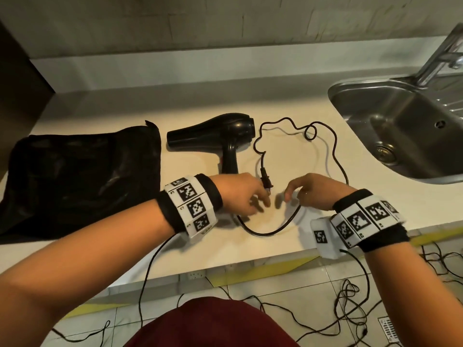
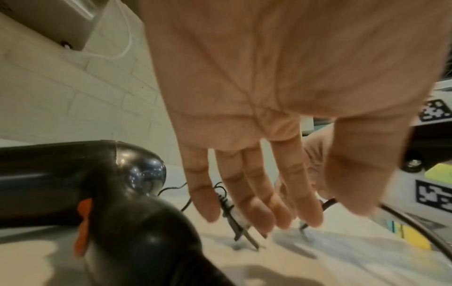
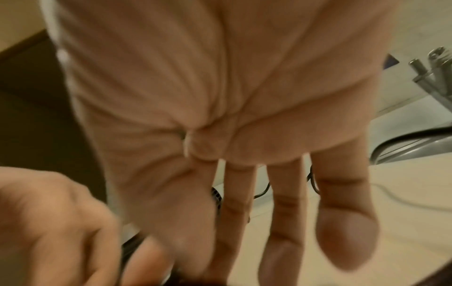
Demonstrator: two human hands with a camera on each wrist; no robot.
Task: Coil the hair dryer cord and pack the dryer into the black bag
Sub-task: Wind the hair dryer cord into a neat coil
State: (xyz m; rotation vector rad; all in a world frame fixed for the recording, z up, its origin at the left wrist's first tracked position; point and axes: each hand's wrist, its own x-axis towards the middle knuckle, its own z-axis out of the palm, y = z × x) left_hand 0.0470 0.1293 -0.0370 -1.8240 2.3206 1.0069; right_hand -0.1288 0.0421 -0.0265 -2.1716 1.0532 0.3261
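The black hair dryer (image 1: 220,136) lies on its side on the pale counter, nozzle to the left and handle toward me. Its cord (image 1: 265,234) runs loose in wide loops to the right, and the plug (image 1: 266,181) lies between my hands. The black bag (image 1: 82,181) lies flat, left of the dryer. My left hand (image 1: 260,199) hovers beside the plug with straight fingers (image 2: 257,203) holding nothing; the plug (image 2: 234,222) shows just behind them. My right hand (image 1: 292,194) hangs over the cord, its fingers (image 3: 276,212) spread and empty.
A steel sink (image 1: 400,126) with a faucet (image 1: 441,53) takes up the counter's right end. A tiled wall runs along the back. The counter's front edge (image 1: 225,266) is close below my wrists, and several cables (image 1: 350,296) trail over the floor.
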